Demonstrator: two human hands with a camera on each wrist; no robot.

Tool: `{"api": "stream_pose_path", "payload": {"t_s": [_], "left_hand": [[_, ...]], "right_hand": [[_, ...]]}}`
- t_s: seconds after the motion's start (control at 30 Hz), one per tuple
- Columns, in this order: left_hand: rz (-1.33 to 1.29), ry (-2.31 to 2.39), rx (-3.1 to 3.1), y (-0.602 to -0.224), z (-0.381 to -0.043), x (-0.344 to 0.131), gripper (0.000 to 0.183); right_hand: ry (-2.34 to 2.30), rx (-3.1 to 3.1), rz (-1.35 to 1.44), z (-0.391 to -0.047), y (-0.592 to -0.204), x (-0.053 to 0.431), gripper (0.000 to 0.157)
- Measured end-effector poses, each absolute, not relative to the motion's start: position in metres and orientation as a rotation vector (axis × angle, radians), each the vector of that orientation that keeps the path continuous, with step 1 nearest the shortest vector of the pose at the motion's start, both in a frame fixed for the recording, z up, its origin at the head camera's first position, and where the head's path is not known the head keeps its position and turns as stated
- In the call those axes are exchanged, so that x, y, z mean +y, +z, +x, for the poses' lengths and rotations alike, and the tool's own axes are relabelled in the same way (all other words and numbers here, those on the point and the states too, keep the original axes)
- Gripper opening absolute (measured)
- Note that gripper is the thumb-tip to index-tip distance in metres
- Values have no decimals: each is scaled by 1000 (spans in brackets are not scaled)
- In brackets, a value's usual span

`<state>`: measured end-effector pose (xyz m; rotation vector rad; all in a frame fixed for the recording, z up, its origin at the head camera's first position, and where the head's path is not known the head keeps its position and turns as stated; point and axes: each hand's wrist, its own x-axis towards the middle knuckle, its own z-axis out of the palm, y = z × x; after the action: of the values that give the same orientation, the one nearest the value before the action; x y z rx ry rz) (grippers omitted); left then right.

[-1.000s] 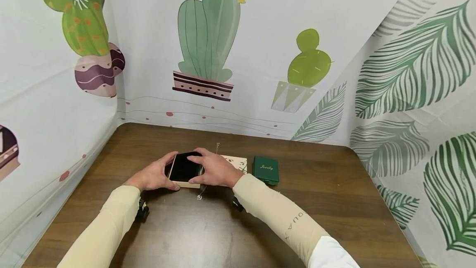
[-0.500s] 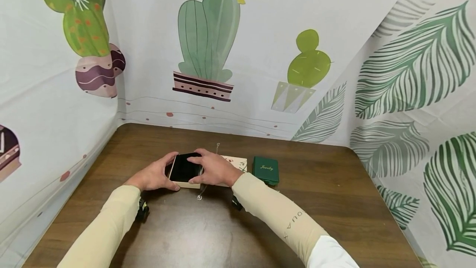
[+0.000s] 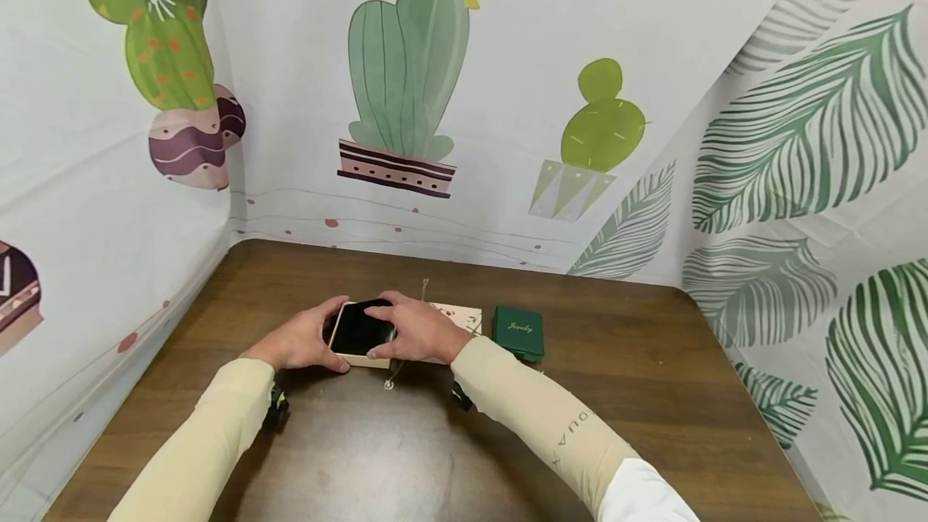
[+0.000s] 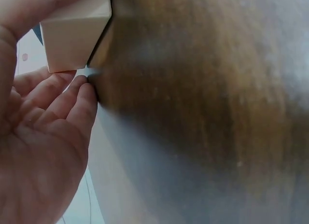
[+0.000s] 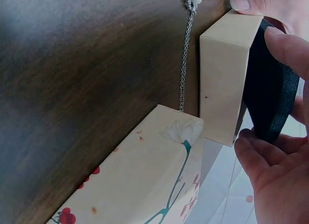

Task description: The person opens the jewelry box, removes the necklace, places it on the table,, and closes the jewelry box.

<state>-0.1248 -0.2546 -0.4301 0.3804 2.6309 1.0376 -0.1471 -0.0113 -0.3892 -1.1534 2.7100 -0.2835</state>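
A small cream box base (image 3: 366, 362) stands on the table with a black foam insert (image 3: 357, 329) in its open top. My left hand (image 3: 303, 338) grips the box from the left, thumb at the near side, fingers behind. From the right, my right hand (image 3: 424, 331) pinches the foam insert between thumb and fingers. In the right wrist view the insert (image 5: 270, 84) stands tilted, partly out of the box (image 5: 224, 74). A silver chain necklace (image 5: 184, 64) lies beside the box, its middle hidden under my right hand in the head view.
The cream floral box lid (image 5: 145, 161) lies right of the base, partly covered by my right hand. Further right is a dark green box (image 3: 518, 330) with gold "Jewelry" lettering. Cactus-print cloth (image 3: 507, 103) hangs behind the brown table (image 3: 616, 393).
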Motion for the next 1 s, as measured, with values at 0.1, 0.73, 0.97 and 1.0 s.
{"api": "stream_pose_path", "payload": {"t_s": [0.1, 0.73, 0.97, 1.0], "left_hand": [[383, 1043, 2624, -429, -124, -254, 118], [408, 1101, 2599, -429, -126, -257, 115], [398, 1102, 2584, -427, -123, -255, 115], [393, 1102, 2586, -427, -123, -255, 115]], "right_hand": [[-296, 2711, -1159, -147, -389, -11, 70], [-279, 2721, -1182, -149, -388, -16, 68], [-279, 2698, -1192, -150, -390, -18, 65], [-275, 2699, -1200, -150, -390, -19, 64]]}}
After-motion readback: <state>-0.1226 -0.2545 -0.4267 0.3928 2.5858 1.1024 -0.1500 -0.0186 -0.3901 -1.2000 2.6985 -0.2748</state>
